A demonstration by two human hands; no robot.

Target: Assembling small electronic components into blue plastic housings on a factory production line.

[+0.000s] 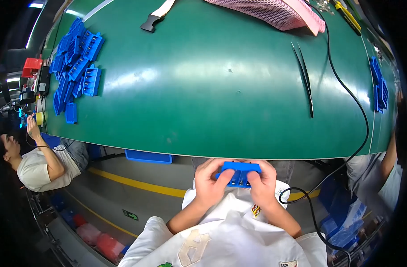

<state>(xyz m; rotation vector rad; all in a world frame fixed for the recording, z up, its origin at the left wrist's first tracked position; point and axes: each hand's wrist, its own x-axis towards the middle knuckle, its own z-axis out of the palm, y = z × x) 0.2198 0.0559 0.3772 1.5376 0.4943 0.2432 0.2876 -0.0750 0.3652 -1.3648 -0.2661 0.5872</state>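
Note:
Close to my lap, just off the near edge of the green table [199, 120], I hold a blue plastic slotted holder [241, 167] between both hands. My left hand [208, 182] grips its left end, the thumb lying over the front. My right hand [265, 183] clasps the other end, its thumb also pressed on the front. Small metal pieces show in the slots between the thumbs; the fingers behind the holder are mostly hidden. On the table's left lies a heap of similar blue holders [79, 66], some with metal pieces in their slots.
Tweezers [307, 84] lie at the right of the table, beside a black cable [346, 86] that runs down past my right side. A pink mesh item [274, 13] and a black buckle [149, 23] are at the far edge. More blue parts [379, 84] lie far right. People sit on both sides.

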